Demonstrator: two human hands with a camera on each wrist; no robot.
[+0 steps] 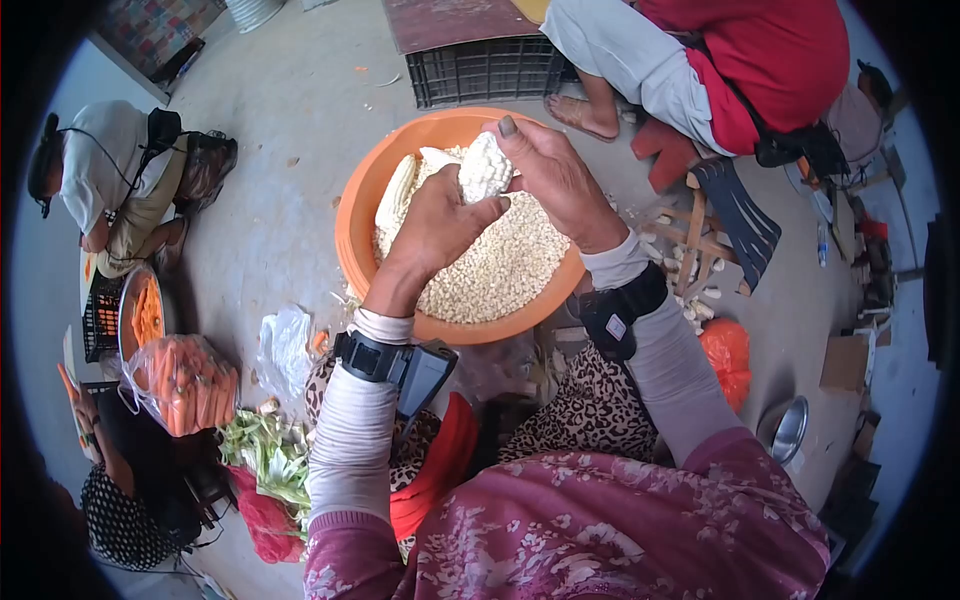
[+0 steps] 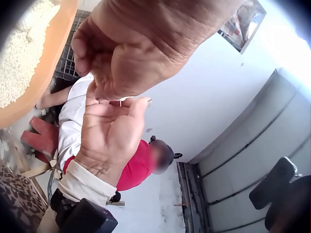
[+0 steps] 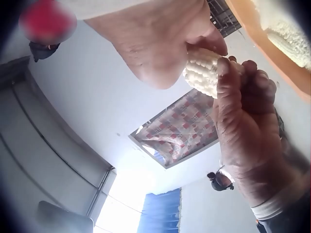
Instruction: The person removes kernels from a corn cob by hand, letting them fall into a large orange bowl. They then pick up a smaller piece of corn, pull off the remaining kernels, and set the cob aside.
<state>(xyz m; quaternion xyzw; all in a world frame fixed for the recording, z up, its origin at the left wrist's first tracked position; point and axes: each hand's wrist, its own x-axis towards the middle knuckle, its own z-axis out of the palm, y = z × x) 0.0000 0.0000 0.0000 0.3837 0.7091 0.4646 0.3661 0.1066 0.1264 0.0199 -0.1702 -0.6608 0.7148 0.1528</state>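
Floor [image 1: 270, 130] beneath, your left hand [image 1: 440, 222] and right hand [image 1: 562, 182] gripped a cob [image 1: 486, 168], apparently mid-shelling; thumb pressure seemed needed next.

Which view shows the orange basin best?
The head view: the orange basin shows most of its rim and kernels inside. Each wrist view catches only part of it, cut off at an upper corner.

Floral plum top [image 1: 620, 530], pale wrinkled sleeves [image 1: 352, 435], black wrist straps [image 1: 650, 290]

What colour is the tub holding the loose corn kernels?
Orange; the tub shows best in the head view.
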